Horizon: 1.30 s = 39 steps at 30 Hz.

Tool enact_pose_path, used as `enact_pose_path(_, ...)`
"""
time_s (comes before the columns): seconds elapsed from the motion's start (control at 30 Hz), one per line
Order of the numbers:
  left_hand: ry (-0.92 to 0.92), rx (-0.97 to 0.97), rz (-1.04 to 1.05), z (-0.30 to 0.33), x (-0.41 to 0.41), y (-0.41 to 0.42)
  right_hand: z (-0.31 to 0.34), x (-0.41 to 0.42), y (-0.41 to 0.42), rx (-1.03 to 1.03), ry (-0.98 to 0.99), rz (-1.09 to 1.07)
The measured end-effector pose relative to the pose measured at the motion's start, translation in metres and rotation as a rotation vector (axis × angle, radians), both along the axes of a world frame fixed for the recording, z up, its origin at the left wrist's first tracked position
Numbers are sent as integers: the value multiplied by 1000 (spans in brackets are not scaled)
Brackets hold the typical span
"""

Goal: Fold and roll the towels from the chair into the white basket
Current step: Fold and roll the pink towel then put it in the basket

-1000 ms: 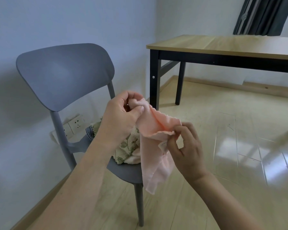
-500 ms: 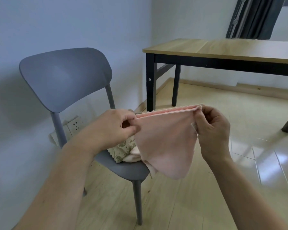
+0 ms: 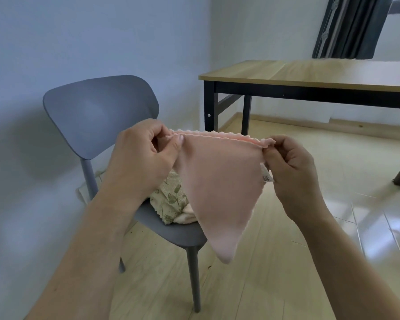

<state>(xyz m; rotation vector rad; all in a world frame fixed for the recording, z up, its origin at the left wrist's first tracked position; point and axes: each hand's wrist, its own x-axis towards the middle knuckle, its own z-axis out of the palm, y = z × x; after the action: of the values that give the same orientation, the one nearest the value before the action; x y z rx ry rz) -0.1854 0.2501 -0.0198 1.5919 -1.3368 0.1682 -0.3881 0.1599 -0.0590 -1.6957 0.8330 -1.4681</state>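
2 bare forearms, no sleeves; left hand (image 3: 143, 155), right hand (image 3: 291, 167) ungloved.

Soft daylight, glare on the floor (image 3: 367, 211) at right, edges bowed.

place: home room | signs — grey chair (image 3: 97, 116), wooden table (image 3: 310, 73), dark curtain (image 3: 346, 26), wood-plank floor (image 3: 275, 262)
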Motion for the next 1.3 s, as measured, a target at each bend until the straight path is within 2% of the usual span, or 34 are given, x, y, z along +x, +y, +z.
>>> enact_pose_path(0.13, -7, -17, 18, 3, -10, 7, 1, 4, 4, 158, -1, 78)
enact_pose_path(0.23, -33, -26, 7, 5, -12, 11, 0, 4, 8, 166, 26, 124)
enact_pose_path(0.37, -54, -75, 21, 14, -13, 22, 6, 2, 10, 105, -16, 173)
enact_pose_path(0.53, -44, -109, 49, 27, -19, 38, 14, 2, 19, -66, -134, 89)
enact_pose_path(0.6, -54, -105, 68, 31, -21, 43, 14, 2, 24, -172, -94, 69)
enact_pose_path(0.73, -78, -77, 97, 35, -18, 46, 11, 0, 24, -305, 111, -7)
enact_pose_path(0.9, -131, -42, 135, 38, -15, 46, 11, -1, 29, -243, 160, 22)
enact_pose_path(1.1, -247, 25, 184, 35, -13, 46, 15, -8, 31, 16, 55, 110)
enact_pose_path(1.3, -218, 57, 168, 22, -5, 48, 13, -8, 25, 40, -12, 37)
